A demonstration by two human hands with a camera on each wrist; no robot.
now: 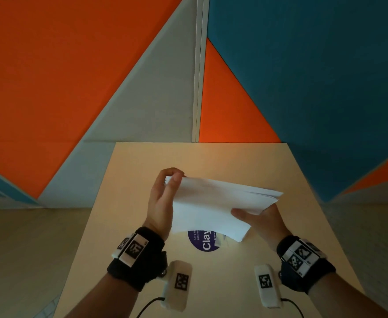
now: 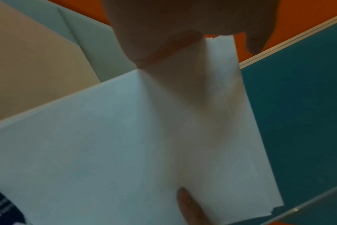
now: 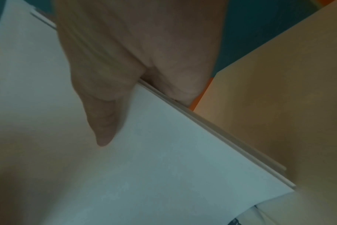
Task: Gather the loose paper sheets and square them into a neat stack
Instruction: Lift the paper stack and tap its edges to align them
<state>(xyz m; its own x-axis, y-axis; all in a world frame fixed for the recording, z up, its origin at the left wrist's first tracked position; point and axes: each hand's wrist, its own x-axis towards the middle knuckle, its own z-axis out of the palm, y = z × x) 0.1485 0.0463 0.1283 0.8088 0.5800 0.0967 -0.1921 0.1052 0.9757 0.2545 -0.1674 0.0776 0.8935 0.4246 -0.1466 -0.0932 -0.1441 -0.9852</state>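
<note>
paper sheets (image 1: 213, 207) being held above table (image 1: 142, 171) | left hand (image 1: 163, 200) pinching far corner, right hand (image 1: 260, 222) gripping near edge | edges apparently uneven; should be tapped loosely

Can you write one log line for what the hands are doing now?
left hand grips sheets | right hand grips sheets | sheets above table | edges uneven

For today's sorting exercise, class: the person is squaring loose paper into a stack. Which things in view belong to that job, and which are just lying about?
Belongs to the job:
- sheaf of white paper sheets, edges still uneven
- left hand, gripping its far corner
- right hand, thumb on top

Just lying about:
- round dark blue printed sticker on the beige tabletop, under the sheaf
- orange, grey and blue wall panels
</note>
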